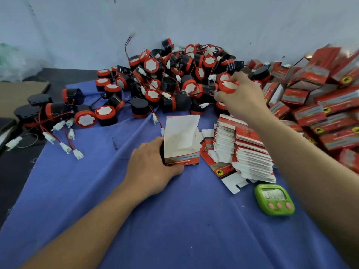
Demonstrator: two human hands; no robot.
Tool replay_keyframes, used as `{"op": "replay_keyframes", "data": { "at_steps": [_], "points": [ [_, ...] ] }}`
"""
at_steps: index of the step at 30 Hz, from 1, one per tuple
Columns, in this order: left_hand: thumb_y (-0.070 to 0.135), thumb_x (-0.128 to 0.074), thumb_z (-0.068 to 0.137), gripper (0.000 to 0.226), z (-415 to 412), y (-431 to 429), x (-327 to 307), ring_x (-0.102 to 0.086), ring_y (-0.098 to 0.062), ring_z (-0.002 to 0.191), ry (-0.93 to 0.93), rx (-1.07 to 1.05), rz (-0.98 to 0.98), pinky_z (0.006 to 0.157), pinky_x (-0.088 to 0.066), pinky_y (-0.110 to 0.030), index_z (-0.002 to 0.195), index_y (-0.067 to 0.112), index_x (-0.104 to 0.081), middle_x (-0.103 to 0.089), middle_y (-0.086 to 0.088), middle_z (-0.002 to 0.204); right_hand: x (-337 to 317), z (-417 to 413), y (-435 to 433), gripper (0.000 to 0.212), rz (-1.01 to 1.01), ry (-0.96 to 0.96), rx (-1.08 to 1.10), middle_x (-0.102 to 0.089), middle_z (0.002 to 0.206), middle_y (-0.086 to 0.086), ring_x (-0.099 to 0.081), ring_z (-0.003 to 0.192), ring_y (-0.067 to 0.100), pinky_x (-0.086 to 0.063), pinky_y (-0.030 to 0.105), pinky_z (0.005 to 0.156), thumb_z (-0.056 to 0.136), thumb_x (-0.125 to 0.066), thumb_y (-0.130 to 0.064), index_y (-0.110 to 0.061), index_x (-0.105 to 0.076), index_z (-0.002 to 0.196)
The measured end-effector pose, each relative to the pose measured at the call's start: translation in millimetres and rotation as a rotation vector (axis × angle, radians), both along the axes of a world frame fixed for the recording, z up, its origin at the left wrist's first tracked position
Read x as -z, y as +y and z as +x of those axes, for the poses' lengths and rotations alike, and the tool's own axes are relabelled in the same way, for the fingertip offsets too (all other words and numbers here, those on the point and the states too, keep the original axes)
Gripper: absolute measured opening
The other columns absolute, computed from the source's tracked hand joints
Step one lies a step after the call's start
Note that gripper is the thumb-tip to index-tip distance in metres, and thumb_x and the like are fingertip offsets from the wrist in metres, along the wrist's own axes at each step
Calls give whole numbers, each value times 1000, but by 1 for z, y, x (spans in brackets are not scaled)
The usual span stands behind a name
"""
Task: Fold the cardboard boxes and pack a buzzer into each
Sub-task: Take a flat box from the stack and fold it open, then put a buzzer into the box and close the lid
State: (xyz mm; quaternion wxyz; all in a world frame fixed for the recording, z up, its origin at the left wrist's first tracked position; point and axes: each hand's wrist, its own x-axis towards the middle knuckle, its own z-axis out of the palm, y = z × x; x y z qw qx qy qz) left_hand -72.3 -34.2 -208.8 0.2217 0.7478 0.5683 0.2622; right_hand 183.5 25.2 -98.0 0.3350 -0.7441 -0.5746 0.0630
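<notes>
We saw a wrinkled blue cloth (174, 220) spread over a dark tabletop (15, 171), running back to a pale grey-white wall (174, 20) that closed the room behind. Near the middle of the cloth the left hand (153, 167) gripped a small red-and-white cardboard box (181, 140), which stood upright and open-topped with its white lid flap raised. The fingers curled round the box's left side and the thumb pressed along its lower front.

The right hand (240, 98) reached further back to a big heap of black buzzers with red rims and white faces (169, 78), tangled with red-and-black wires and white plugs. Its fingers were closed around one red-rimmed buzzer (228, 86) at the heap's right edge.

Just right of the box leaned a stack of flat, unfolded red-and-white cartons (246, 150). Beyond the right forearm a mound of closed red boxes (320, 98) rose against the wall. A green digital timer with pink buttons (274, 199) lay on the cloth near the flat stack.

A smaller cluster of buzzers (52, 113) sat at the cloth's left edge, partly on the dark top. A brown cardboard sheet (19, 94) lay behind them, with a blurred clear plastic bag (13, 61) in the far left corner. A thin dark object (115, 142) lay on the cloth left of the box; we could not tell what it was.
</notes>
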Motion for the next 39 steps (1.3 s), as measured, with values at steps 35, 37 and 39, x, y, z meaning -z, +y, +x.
{"op": "replay_keyframes", "data": {
  "at_steps": [35,37,39],
  "points": [
    [62,-71,60,62,4,-5,-12,-63,-20,104,-47,28,-81,85,-54,-44,118,40,-59,-70,11,108,23,-63,-163,49,151,443,-428,-74,103,-12,-68,99,6,-54,19,84,69,-89,-17,-29,-74,114],
    [49,-82,62,61,3,-5,-11,-65,-16,102,-70,49,-101,85,-55,-43,119,43,-60,-71,14,108,6,-64,-160,48,322,382,-287,-71,100,-14,-68,93,7,-53,16,75,67,-87,-30,-34,-72,112],
    [47,-82,60,60,2,-4,-9,-65,-11,98,-90,73,-94,83,-56,-43,116,43,-63,-72,16,105,-5,-76,-155,47,324,129,-204,-67,100,-15,-65,86,7,-50,17,70,67,-86,-40,-37,-70,111]
  ]
}}
